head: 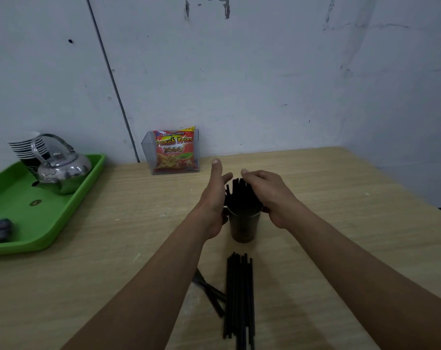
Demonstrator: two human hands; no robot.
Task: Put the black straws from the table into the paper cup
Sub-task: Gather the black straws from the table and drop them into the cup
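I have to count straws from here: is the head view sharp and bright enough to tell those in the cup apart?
Head view: dim, flat light; in the paper cup the standing straws merge into one dark, slightly blurred mass between the left hand and right hand. Head view: the loose straws on the table separate only at their far tips; glare spots on the kettle.

One dark paper cup (244, 227); black plastic straws (239, 294), too tightly bunched to count; one green plastic tray (70, 200); one shiny steel kettle (65, 170); one red snack packet (175, 152).
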